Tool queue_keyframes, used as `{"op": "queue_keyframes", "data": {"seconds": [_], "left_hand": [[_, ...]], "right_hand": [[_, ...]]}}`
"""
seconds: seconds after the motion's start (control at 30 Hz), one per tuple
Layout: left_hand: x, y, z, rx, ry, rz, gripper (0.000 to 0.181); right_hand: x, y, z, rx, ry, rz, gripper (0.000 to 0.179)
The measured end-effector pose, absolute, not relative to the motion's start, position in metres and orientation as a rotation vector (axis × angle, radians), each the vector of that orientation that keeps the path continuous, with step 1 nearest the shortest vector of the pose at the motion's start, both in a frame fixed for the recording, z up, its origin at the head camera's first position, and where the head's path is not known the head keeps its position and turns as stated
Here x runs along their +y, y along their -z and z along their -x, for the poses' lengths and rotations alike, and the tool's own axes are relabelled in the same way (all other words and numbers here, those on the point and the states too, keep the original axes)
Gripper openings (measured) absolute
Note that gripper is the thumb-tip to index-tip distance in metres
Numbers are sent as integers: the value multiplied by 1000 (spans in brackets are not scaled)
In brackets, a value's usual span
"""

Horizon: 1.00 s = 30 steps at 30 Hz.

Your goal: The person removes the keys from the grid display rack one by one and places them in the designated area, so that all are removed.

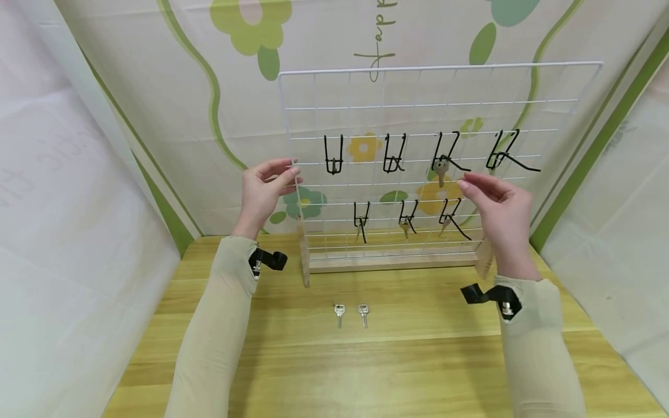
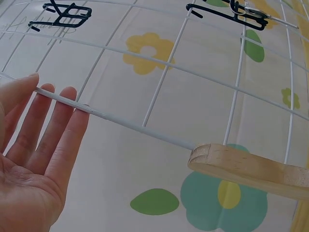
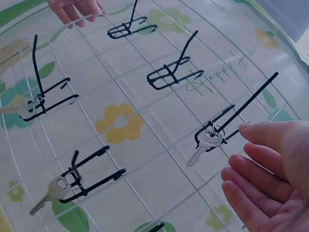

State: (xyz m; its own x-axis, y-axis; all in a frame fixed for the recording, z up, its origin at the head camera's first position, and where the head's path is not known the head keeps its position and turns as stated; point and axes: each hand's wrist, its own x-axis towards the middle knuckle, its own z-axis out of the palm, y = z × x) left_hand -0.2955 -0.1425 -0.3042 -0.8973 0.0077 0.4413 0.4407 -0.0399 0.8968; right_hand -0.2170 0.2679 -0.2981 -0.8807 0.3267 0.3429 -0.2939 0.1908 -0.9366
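Hooks [image 1: 334,164], seven, on one grid [image 1: 439,68]; two keys [image 1: 364,314] on table [image 1: 397,371]; left hand [image 1: 265,188] pinches grid edge; right hand [image 1: 503,217] loosely spread.

Seven hooks [image 1: 333,165], two loose keys [image 1: 340,312], one rack [image 1: 441,68]

A pale backdrop [image 1: 334,29] printed with flowers [image 1: 251,29], leaves [image 1: 482,43] and wavy green lines [image 1: 215,116] rises behind the far edge of the wood-grain worktop [image 1: 418,371]. Whitish sheets [image 1: 78,203] flank its sides; soft light brightens the near part.
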Motion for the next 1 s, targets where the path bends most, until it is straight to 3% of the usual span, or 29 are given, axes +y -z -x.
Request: {"op": "queue_keyframes", "data": {"seconds": [0.33, 0.8, 1.0], "left_hand": [[-142, 305, 297, -1909, 2030, 495, 30], [-141, 306, 296, -1902, 2030, 494, 27], [-141, 306, 296, -1905, 2025, 496, 31]], "right_hand": [[268, 284, 237, -2111, -1781, 31, 44], [262, 282, 253, -1893, -2029, -49, 33], [257, 281, 254, -1859, -2041, -62, 37]]}}
